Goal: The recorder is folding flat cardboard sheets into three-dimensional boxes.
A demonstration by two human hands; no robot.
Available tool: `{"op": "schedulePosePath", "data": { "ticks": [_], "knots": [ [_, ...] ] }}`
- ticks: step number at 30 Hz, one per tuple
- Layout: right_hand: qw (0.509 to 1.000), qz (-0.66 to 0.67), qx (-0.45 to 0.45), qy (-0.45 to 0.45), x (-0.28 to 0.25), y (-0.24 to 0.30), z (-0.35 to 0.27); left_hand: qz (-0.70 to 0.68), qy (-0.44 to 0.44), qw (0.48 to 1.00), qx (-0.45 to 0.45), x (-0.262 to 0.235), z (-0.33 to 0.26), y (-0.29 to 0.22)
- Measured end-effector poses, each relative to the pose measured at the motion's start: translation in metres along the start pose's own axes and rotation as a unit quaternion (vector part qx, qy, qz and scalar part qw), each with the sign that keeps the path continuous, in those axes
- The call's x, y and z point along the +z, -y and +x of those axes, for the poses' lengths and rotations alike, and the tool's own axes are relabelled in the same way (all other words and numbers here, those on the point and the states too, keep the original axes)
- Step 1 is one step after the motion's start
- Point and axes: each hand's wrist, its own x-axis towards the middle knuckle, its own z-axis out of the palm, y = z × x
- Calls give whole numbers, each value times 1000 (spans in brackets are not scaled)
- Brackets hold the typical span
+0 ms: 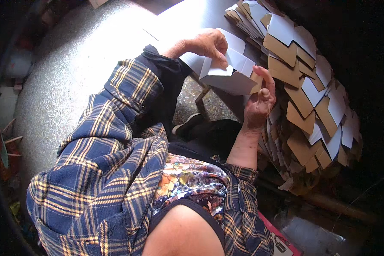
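Note:
A small white cardboard box [228, 83], partly folded with brown inner faces, is between my hands above the grey table. My left hand [209, 44] reaches over it from the left, fingers curled and thumb pressing a white flap at its near left corner. At the right end, my right hand [259, 102] cups a brown end flap [256, 82], with a finger bent over its upper edge. Another white flap [233, 41] stands up at the far side. The inside of the box is mostly hidden by my left hand and the flaps.
Stacks of flat, white-and-brown cardboard blanks [303, 81] fan out along the right. The tabletop [192, 19] shines brightly at the far side. Below lies a speckled floor [55, 98], with my dark shoe [187, 123] under the box. A pink-edged item [281, 237] sits at the lower right.

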Motion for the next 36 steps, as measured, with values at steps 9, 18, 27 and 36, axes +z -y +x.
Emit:
{"op": "schedulePosePath", "data": {
  "ticks": [9, 18, 27, 36],
  "knots": [
    [983, -181, -14, 35, 13, 8, 21, 229, -273, 903, 242, 3, -31, -26],
    [986, -165, -25, 5, -6, 0, 4, 236, -250, 900, 269, 20, -39, -51],
    [990, -140, -4, -20, -1, -5, 18, -7, -97, 970, 222, 16, -36, -39],
    [995, -94, 9, -16, -2, -10, 21, 123, -122, 962, 209, 27, -34, -39]
  ]
}}
